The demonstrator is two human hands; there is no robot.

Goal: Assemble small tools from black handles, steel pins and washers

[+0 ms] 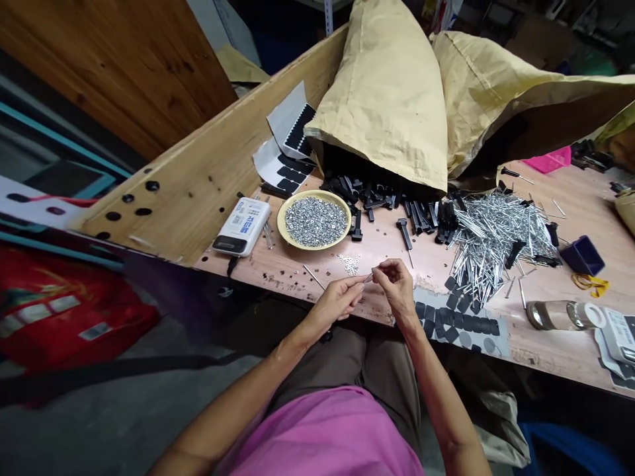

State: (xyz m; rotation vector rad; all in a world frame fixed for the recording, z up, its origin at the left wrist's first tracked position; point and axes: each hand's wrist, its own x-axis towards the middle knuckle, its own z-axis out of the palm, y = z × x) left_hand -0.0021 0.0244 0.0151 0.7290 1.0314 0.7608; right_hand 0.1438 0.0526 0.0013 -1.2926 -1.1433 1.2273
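My left hand [340,299] is closed around a thin metal screw [368,278], which sticks out past its fingertips. My right hand [397,285] pinches at the screw's far end; anything small between those fingertips is hidden. Just behind the hands lies a small scatter of nuts [351,264] on the table. A yellow bowl [284,237] full of small silvery nuts [317,221] stands beyond my left hand. One black plastic piece with a screw through it [404,233] lies beyond my right hand. A big heap of long screws [489,231] is farther right.
Large tan sacks [391,86] stand at the back, with black plastic parts [419,215] spilling out. A white boxed device [243,225] sits left of the bowl. Black pads on a sheet [451,320], a glass bottle [558,315] and a dark blue box [583,256] are at right.
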